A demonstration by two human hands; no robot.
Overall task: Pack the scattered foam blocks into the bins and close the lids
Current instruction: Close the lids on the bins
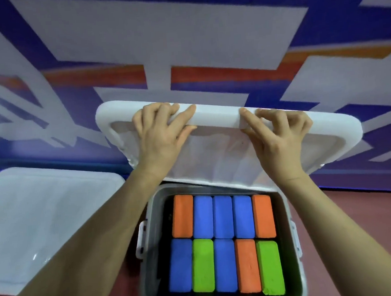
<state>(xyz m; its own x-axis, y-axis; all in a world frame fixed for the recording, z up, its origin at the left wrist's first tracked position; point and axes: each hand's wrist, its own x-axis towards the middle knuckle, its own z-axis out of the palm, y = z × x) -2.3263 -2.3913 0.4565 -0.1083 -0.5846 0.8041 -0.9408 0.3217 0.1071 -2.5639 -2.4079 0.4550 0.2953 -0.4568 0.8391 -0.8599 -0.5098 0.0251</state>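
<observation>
A grey bin (pixel 287 245) stands low in the middle, filled with two rows of upright foam blocks (pixel 222 217) in orange, blue and green. Its white lid (pixel 217 116) is raised above the bin's far side, underside facing me. My left hand (pixel 158 132) grips the lid's top rim left of centre, fingers curled over the edge. My right hand (pixel 279 130) grips the same rim right of centre, fingers curled over it.
A second bin with its translucent white lid (pixel 44 216) shut sits to the left, touching my left forearm. White latches (pixel 142 239) hang on the grey bin's sides. The floor is dark red, and a blue, white and orange wall stands behind.
</observation>
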